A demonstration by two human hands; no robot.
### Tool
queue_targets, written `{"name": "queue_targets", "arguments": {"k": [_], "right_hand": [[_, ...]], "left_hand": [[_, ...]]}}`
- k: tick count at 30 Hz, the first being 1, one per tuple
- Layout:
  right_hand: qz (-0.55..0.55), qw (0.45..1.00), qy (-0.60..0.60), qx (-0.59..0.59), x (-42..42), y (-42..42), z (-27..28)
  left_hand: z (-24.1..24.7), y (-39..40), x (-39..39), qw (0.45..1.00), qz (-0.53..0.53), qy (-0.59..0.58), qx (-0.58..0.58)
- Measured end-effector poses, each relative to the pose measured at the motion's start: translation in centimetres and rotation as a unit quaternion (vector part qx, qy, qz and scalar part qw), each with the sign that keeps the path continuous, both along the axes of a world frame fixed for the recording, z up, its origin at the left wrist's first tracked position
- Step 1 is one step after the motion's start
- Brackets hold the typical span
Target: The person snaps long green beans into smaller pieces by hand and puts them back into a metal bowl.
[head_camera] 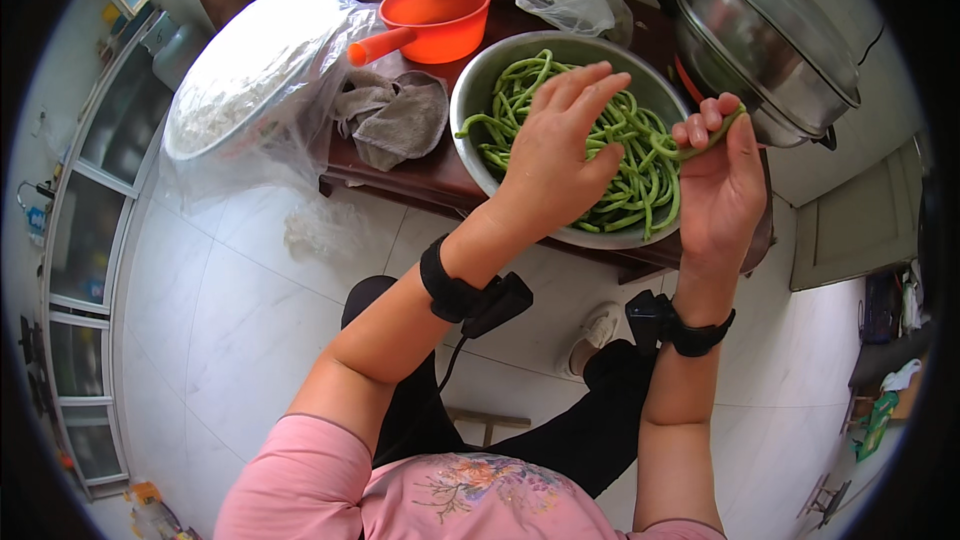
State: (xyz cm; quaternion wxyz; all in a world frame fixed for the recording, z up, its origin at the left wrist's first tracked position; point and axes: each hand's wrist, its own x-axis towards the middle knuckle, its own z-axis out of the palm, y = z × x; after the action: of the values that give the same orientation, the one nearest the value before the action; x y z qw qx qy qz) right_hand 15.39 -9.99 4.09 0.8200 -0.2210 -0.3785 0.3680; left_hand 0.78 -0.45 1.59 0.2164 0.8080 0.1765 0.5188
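A wide metal basin (pixel 474 157) on the low wooden table holds a heap of long green beans (pixel 630 180). Over the basin's right rim, my right hand (pixel 721 165) pinches one green bean (pixel 709 142) between thumb and fingers. The held bean's lower end reaches back over the heap. My left hand (pixel 566 142) hovers above the beans with fingers spread and nothing visible in it. Its palm side is partly hidden, and it covers part of the heap. Both wrists wear black straps with small devices.
Left of the basin, a grey cloth (pixel 394 120) lies near an orange plastic dipper (pixel 442 19). A large plastic-covered round container (pixel 247 75) overhangs the table's left end. A lidded steel pot (pixel 772 45) stands at the right, and a clear plastic bag (pixel 581 0) lies behind the basin.
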Motion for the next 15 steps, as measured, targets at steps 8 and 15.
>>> {"name": "queue_targets", "arguments": {"k": [8, 15], "right_hand": [[0.004, 0.998, -0.05, -0.028, 0.8, -0.9, 0.4], [-0.279, 0.769, -0.529, -0.227, 0.0, -1.5, 1.0]], "left_hand": [[0.8, -0.5, -0.6, 0.973, -0.121, 0.139, -0.14], [1.2, 0.9, -1.8, 0.983, -0.078, 0.087, -0.141]]}}
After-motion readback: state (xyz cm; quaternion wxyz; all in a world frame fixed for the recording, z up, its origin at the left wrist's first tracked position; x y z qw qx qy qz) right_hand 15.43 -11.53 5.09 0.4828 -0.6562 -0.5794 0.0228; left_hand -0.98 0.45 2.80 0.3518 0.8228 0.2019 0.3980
